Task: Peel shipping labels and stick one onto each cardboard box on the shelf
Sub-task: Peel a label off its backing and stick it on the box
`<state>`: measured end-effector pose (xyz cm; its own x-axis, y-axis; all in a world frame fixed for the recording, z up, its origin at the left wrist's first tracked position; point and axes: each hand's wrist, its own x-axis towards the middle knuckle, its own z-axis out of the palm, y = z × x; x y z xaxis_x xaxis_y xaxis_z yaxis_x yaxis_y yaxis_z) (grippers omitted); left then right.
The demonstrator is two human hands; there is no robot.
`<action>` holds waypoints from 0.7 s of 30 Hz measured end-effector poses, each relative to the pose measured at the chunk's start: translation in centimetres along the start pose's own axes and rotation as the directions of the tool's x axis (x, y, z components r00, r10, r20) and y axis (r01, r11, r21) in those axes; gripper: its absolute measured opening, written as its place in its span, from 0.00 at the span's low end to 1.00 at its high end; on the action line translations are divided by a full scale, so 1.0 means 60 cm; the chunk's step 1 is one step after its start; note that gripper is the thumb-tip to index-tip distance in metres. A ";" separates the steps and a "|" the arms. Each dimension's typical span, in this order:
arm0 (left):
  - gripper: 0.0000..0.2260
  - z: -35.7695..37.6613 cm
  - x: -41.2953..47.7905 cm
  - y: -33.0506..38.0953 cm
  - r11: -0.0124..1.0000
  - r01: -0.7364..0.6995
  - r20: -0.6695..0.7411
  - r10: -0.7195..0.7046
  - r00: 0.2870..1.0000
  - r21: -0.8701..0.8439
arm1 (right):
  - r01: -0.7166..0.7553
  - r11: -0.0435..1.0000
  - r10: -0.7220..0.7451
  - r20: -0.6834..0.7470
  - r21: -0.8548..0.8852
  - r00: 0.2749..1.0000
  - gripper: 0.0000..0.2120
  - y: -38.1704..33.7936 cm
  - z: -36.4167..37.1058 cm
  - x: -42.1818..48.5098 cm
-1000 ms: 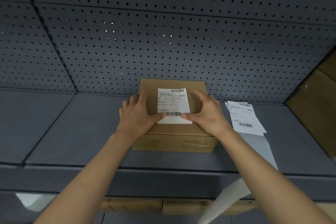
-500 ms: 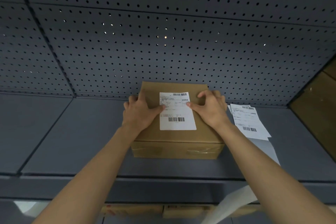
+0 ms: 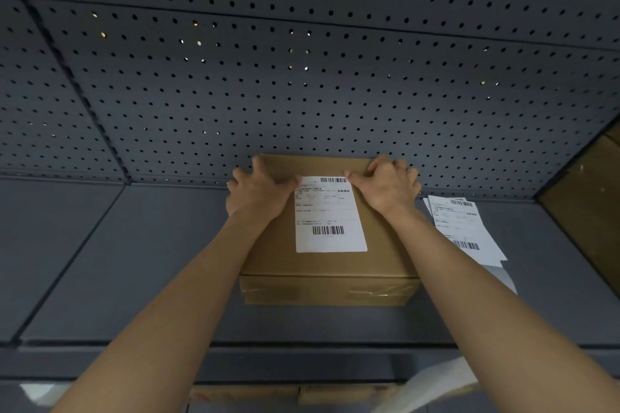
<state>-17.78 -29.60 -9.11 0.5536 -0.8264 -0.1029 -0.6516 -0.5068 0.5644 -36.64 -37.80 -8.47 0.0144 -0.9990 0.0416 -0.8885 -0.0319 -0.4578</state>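
Observation:
A brown cardboard box (image 3: pixel 379 245) stands on the grey shelf (image 3: pixel 151 261) against the pegboard. A white shipping label (image 3: pixel 330 214) with two barcodes lies flat on the box's top. My left hand (image 3: pixel 258 193) rests on the box's far left part, its thumb pressing the label's upper left corner. My right hand (image 3: pixel 385 186) rests at the far right, its thumb on the label's upper right corner. Both hands lie palm down with fingers spread and hold nothing.
A small stack of more labels (image 3: pixel 464 228) lies on the shelf right of the box. Backing paper (image 3: pixel 432 386) hangs over the shelf's front edge. A perforated grey back panel (image 3: pixel 302 77) rises behind. A brown wooden side wall (image 3: pixel 587 198) closes the right.
Both hands slid along the label away from me, from its lower edge past its middle to its top corners. The label now lies fully uncovered and flat.

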 end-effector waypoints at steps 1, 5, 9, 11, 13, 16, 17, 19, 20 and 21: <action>0.39 0.001 0.000 0.000 1.000 0.002 0.005 -0.002 1.000 -0.001 | -0.001 1.000 0.001 -0.002 -0.001 1.000 0.26 0.001 0.001 0.000; 0.39 -0.001 -0.001 -0.001 1.000 -0.001 0.020 0.001 1.000 -0.004 | 0.015 1.000 -0.015 0.021 0.000 1.000 0.26 0.002 0.001 0.002; 0.37 -0.013 0.002 -0.019 0.994 -0.021 0.080 0.030 0.996 -0.109 | 0.142 0.989 -0.143 0.055 0.031 0.988 0.28 0.017 -0.012 -0.002; 0.34 -0.018 -0.002 -0.034 0.981 -0.016 0.102 0.037 0.994 -0.195 | 0.304 0.952 -0.305 0.036 0.040 0.952 0.26 0.028 -0.021 -0.014; 0.30 -0.019 -0.012 -0.044 0.964 -0.005 0.124 0.039 0.991 -0.265 | 0.505 0.863 -0.504 0.063 -0.007 0.861 0.25 0.037 -0.028 -0.029; 0.24 -0.016 -0.033 -0.055 0.936 0.039 0.171 0.023 0.985 -0.350 | 0.685 0.724 -0.654 0.235 -0.079 0.719 0.30 0.040 -0.028 -0.045; 0.22 -0.015 -0.039 -0.059 0.928 0.047 0.178 0.022 0.984 -0.371 | 0.705 0.702 -0.648 0.318 -0.103 0.692 0.33 0.040 -0.026 -0.048; 0.21 -0.013 -0.051 -0.067 0.920 0.039 0.177 0.033 0.984 -0.390 | 0.713 0.682 -0.585 0.462 -0.165 0.666 0.38 0.039 -0.020 -0.051; 0.21 -0.012 -0.057 -0.069 0.918 0.034 0.171 0.037 0.984 -0.396 | 0.712 0.676 -0.560 0.495 -0.191 0.664 0.40 0.038 -0.018 -0.051; 0.21 -0.010 -0.061 -0.071 0.913 0.034 0.165 0.037 0.986 -0.407 | 0.711 0.672 -0.547 0.508 -0.208 0.665 0.41 0.037 -0.017 -0.050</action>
<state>-16.73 -24.26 -10.66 0.4359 -0.8738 -0.2156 -0.3654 -0.3907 0.8449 -39.12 -34.83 -8.71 0.7286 -0.6628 -0.1727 -0.6820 -0.7255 -0.0929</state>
